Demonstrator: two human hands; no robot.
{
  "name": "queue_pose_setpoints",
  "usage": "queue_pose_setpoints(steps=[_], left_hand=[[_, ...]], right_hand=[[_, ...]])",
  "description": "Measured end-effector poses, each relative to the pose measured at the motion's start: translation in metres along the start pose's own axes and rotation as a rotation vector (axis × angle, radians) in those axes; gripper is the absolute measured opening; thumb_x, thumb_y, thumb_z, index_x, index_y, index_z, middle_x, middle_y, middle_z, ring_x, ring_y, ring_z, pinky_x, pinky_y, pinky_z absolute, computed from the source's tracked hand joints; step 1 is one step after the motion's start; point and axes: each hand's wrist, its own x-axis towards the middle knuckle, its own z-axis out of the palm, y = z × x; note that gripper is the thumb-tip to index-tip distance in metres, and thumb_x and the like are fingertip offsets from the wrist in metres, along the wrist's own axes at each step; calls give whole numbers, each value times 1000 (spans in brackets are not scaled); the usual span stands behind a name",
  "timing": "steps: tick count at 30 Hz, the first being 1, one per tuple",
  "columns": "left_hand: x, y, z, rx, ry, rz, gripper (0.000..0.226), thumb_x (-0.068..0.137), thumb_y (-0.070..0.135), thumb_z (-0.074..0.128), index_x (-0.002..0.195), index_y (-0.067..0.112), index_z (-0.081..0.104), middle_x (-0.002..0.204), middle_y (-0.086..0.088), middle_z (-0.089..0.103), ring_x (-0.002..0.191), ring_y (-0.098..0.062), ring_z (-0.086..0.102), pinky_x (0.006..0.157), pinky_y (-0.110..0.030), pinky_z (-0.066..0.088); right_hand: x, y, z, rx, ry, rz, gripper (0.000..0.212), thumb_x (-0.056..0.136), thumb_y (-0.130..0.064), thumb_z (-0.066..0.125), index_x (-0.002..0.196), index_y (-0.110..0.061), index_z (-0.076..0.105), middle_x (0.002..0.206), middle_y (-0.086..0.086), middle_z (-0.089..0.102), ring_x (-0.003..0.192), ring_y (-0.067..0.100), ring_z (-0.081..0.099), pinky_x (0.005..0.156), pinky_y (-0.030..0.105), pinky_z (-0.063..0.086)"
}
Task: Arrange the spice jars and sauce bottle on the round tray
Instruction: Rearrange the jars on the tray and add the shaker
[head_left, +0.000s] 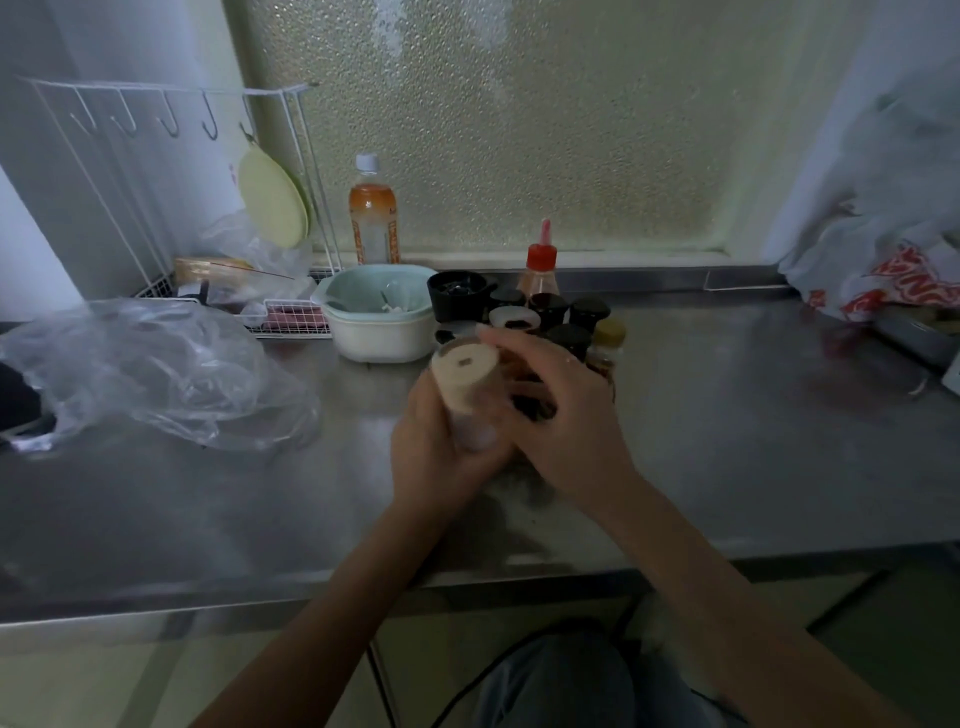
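A spice jar with a cream lid (464, 376) is lifted above the steel counter, tilted toward me. My left hand (431, 452) grips its lower body from the left. My right hand (558, 410) curls over it from the right, fingertips touching near the lid. Behind my hands stands a tight cluster of jars: several with black lids (588, 310), one with a white lid (514, 318), one with a yellow lid (612, 331). A sauce bottle with a red cap (540, 262) stands at the back of the cluster. The round tray is hidden under the jars and my hands.
A white and mint bowl (376, 312) and a black cup (457, 293) stand left of the cluster. A drink bottle (372, 218) is by the window, a wire rack (291, 317) and crumpled clear plastic bag (156, 374) to the left, bags (893, 280) at the far right.
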Motion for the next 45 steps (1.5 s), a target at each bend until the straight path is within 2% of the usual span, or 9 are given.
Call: queue_pose_setpoints(steps=[4, 7, 10, 13, 17, 26, 36, 42, 45], left_hand=[[4, -5, -12, -65, 206, -103, 43, 69, 43, 61, 98, 13, 56, 83, 11, 58, 75, -4, 58, 64, -20, 44], [7, -6, -16, -14, 208, -113, 34, 69, 41, 60, 94, 19, 53, 71, 19, 49, 64, 7, 50, 56, -7, 35], [5, -9, -12, 23, 138, -150, 45, 67, 49, 59, 101, 21, 54, 78, 19, 54, 73, -3, 56, 63, -25, 47], [4, -8, -11, 46, 90, -116, 55, 66, 49, 58, 108, 14, 55, 87, 8, 57, 82, -20, 60, 68, -38, 51], [6, -5, -12, 82, 95, -101, 60, 66, 49, 56, 110, 9, 56, 88, 5, 57, 80, -19, 58, 67, -36, 50], [5, -10, -13, 90, 80, -99, 64, 66, 50, 56, 116, 9, 54, 95, -4, 66, 86, -23, 64, 70, -46, 54], [5, -9, -14, 133, 124, -80, 69, 66, 52, 55, 122, 13, 50, 100, -5, 67, 88, -26, 64, 71, -43, 54], [6, -4, -20, 10, 262, -53, 57, 71, 41, 61, 114, 5, 54, 98, -2, 63, 89, -21, 63, 71, -41, 54], [8, -2, -22, 26, 271, -26, 55, 70, 38, 60, 109, 0, 56, 92, 2, 58, 85, -16, 60, 67, -35, 51]], right_hand=[[46, 14, -22, -243, 63, -23, 31, 92, -39, 47, 115, -22, 58, 99, 1, 69, 88, 18, 62, 79, 41, 51], [64, 29, -32, -666, -214, 89, 42, 81, -53, 58, 113, -27, 52, 108, -1, 63, 102, 23, 54, 85, 40, 41], [55, 35, -36, -1075, -405, 25, 59, 74, -59, 61, 123, -34, 40, 122, -1, 61, 112, 26, 49, 91, 44, 29], [60, 33, -40, -995, -418, 111, 69, 70, -65, 60, 127, -33, 36, 125, 1, 59, 120, 26, 47, 105, 55, 21], [79, 29, -22, -961, -366, 127, 56, 76, -69, 51, 115, -28, 45, 107, 3, 65, 107, 27, 56, 103, 54, 22], [97, 19, -14, -779, -501, 323, 50, 72, -49, 65, 111, -25, 46, 110, 3, 54, 108, 29, 54, 100, 59, 27], [83, -13, -36, -528, -41, 170, 47, 63, -49, 70, 104, -33, 55, 107, -2, 62, 102, 24, 57, 89, 42, 45], [61, -14, -36, -542, -169, 176, 47, 62, -59, 65, 103, -39, 54, 89, -13, 62, 93, 16, 61, 99, 46, 42], [49, 1, -26, -647, -227, 164, 50, 64, -63, 64, 108, -41, 53, 96, -12, 59, 110, 17, 55, 109, 49, 27]])
